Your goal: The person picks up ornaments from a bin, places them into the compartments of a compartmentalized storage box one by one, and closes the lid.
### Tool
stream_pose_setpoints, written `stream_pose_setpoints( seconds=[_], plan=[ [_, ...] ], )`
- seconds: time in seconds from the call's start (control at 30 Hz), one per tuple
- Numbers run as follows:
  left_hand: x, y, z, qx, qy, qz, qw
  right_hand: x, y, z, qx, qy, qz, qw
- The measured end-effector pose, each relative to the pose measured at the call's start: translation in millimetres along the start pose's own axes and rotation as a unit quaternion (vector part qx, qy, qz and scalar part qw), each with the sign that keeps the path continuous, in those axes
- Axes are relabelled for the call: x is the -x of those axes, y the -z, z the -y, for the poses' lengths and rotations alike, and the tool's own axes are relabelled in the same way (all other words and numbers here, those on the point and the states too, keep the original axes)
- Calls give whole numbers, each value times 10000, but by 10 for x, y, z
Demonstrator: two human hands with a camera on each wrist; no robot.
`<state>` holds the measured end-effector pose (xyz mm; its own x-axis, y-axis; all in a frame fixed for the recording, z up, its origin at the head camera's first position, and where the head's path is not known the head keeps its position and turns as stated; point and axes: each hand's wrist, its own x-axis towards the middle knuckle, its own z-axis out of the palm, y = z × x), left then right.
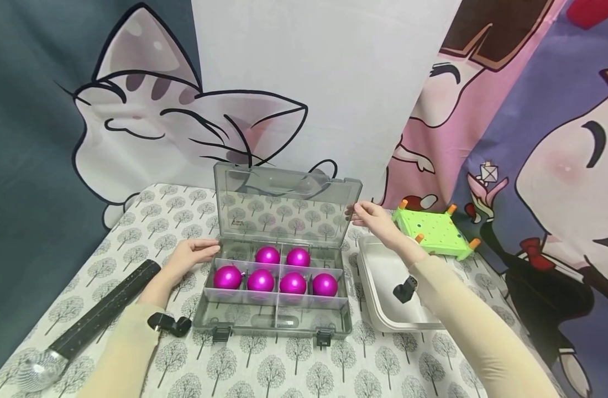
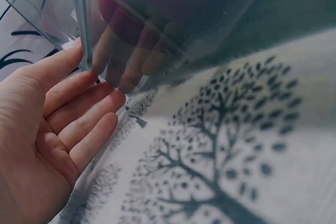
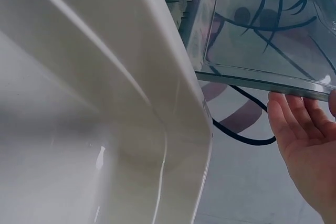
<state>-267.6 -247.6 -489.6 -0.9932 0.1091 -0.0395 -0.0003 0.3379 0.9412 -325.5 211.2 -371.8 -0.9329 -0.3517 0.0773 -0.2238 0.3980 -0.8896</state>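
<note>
A translucent grey organizer box (image 1: 239,318) lies with its hinged lid (image 1: 284,215) raised at the back. Six glossy magenta balls fill its middle and rear compartments, one ball (image 1: 261,280) among them in the middle row. My left hand (image 1: 192,257) has its fingertips at the box's left rear corner; in the left wrist view the fingers are nearly straight against the clear side wall. At the lid's right edge, my right hand (image 1: 376,221) holds on, with fingertips behind the plastic and the thumb on the near side. The right wrist view shows its fingers (image 3: 294,111) along that edge.
A white tub (image 1: 383,301) stands right of the box, under my right forearm. Behind it is a green pegged board (image 1: 433,229) with orange legs. A black microphone-like stick (image 1: 105,309) with a clear round end lies left. A printed curtain (image 1: 324,66) hangs behind.
</note>
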Motion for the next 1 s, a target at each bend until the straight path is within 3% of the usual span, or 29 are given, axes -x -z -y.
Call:
stream_pose_setpoints(
  seconds=[0.17,0.37,0.57,0.73,1.0],
  plan=[
    [-19,64,-133,-168,36,150,9997,50,-1,-2,51,67,2,10000],
    [-22,220,-520,-334,-563,352,9972,128,15,7,217,23,78,9997],
    [54,301,-836,-309,-772,771,9935,198,35,39,268,357,353,9984],
    [110,320,-862,-239,-874,919,9916,246,43,26,254,380,562,9974],
    [162,329,-769,-196,-983,827,9915,381,75,10,132,347,770,9963]
  ],
)
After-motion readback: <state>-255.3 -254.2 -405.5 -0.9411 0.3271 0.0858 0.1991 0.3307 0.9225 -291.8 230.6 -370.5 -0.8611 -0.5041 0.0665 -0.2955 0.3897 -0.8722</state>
